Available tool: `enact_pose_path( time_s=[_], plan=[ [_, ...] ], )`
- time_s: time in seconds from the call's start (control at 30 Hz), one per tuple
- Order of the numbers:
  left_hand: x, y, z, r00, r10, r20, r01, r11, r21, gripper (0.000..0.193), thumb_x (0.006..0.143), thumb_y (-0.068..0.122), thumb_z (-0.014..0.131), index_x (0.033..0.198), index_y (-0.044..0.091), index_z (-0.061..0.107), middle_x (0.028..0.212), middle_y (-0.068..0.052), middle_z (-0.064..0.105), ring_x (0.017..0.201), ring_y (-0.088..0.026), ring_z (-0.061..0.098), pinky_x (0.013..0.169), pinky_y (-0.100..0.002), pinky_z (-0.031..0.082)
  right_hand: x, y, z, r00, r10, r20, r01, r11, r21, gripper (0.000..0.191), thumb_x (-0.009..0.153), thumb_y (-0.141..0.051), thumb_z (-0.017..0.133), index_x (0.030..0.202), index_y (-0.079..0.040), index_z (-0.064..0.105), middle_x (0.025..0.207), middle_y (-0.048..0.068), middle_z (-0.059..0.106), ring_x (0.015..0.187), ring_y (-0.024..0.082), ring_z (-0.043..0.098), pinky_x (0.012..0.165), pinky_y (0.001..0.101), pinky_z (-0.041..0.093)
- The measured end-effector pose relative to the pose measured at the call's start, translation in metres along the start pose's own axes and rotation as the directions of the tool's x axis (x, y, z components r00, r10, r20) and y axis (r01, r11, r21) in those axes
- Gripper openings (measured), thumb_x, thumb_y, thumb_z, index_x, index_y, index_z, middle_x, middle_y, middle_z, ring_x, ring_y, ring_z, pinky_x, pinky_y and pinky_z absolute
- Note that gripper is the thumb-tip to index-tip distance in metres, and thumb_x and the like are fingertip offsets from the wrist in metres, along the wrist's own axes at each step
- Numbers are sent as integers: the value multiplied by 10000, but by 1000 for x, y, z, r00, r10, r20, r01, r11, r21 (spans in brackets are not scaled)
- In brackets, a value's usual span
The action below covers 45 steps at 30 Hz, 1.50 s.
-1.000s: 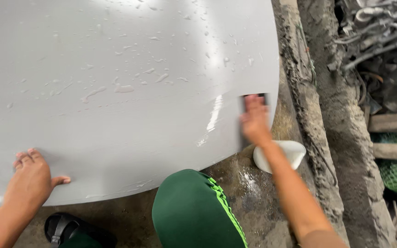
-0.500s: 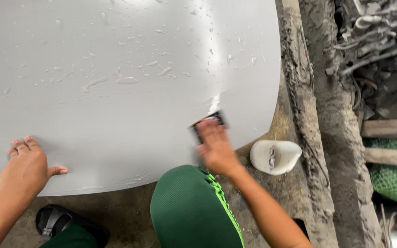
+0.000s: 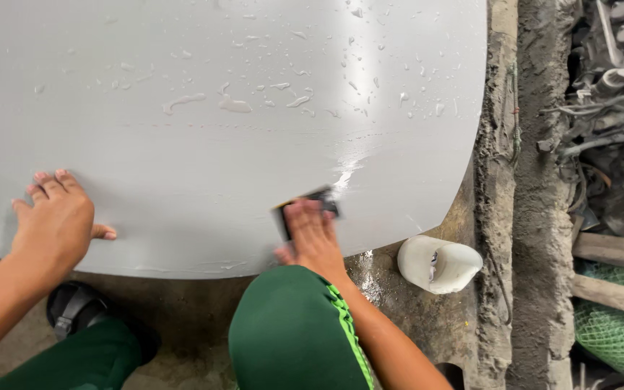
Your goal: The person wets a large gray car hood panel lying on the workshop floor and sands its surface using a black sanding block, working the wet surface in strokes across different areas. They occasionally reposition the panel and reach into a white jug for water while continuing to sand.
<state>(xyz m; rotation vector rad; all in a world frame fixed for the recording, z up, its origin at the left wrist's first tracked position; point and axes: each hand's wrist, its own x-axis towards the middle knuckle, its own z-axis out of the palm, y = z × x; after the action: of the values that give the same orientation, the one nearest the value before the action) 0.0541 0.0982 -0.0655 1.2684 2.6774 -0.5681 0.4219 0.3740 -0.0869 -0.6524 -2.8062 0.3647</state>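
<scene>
1. Hands first, seen from the head camera: the left hand [image 3: 58,220] lies open and flat, fingers spread, on the lower left of the large grey, wet, smooth-painted body panel [image 3: 204,130]; the right hand [image 3: 312,235] presses down on a small dark rectangular sanding block [image 3: 308,206], fingers laid over it and holding it against the panel near its lower edge.
2. Risk: beads and streaks of water sit on the grey surface, so the block may well skid off the nearby edge, or tilt and dig a corner in, scoring the finish.
3. Another risk: a white plastic container [image 3: 438,263] lies tipped on the wet concrete floor [image 3: 413,325] just beside the right forearm; an elbow swing could knock it.
4. Orientation: the block's long axis runs roughly left to right, its right end tilted slightly up and away, toward the panel's curved right edge.
</scene>
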Motion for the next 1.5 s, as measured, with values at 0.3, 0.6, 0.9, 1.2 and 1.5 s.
enact_pose_path(
  time_s=[0.3, 0.6, 0.9, 1.2, 1.5],
  plan=[
    [-3, -5, -1, 1000, -26, 8, 26, 998, -55, 1258, 683, 708, 691, 1520, -154, 319, 1500, -387, 432, 1389, -470, 488, 1059, -711, 371, 82, 207, -78, 789, 615, 0, -614, 789, -25, 732, 1094, -460, 259, 1627, 22, 117, 1712, 230, 73, 1583, 423, 26, 1258, 567, 24],
    [-4, -6, -9, 999, -22, 33, 22, 1000, -7, 1227, 712, 725, 655, 1539, -115, 316, 1518, -348, 431, 1397, -427, 492, 1083, -747, 298, 134, 4, -11, 931, 343, -124, -351, 935, -47, 734, 1073, -423, 453, 1633, -20, 201, 1723, 184, 195, 1610, 377, 117, 1282, 577, 50],
    [-4, -7, -27, 995, -11, 95, 13, 1000, -16, 1247, 717, 722, 701, 1541, -121, 291, 1514, -359, 416, 1403, -429, 475, 1105, -736, 268, 160, -124, 33, 966, 70, 250, -56, 996, -63, 803, 1035, -546, 368, 1626, -37, 177, 1706, 141, 158, 1566, 317, 112, 1240, 552, 33],
    [-1, -9, -25, 996, -57, 71, 65, 991, -121, 1298, 615, 660, 835, 1518, -121, 325, 1490, -360, 435, 1368, -445, 492, 1112, -705, 274, 113, 132, -68, 785, 615, 75, -603, 786, -139, 766, 1069, -490, 301, 1657, -22, 153, 1718, 212, 174, 1550, 388, 160, 1261, 576, 133],
    [1, -11, -15, 998, -54, 25, 57, 988, -141, 1255, 626, 600, 866, 1512, -117, 341, 1485, -383, 428, 1357, -469, 489, 1126, -609, 340, 157, -49, 5, 914, 395, 92, -381, 914, -138, 818, 1024, -582, 338, 1632, -59, 176, 1710, 128, 175, 1579, 328, 118, 1240, 552, 96]
  ],
)
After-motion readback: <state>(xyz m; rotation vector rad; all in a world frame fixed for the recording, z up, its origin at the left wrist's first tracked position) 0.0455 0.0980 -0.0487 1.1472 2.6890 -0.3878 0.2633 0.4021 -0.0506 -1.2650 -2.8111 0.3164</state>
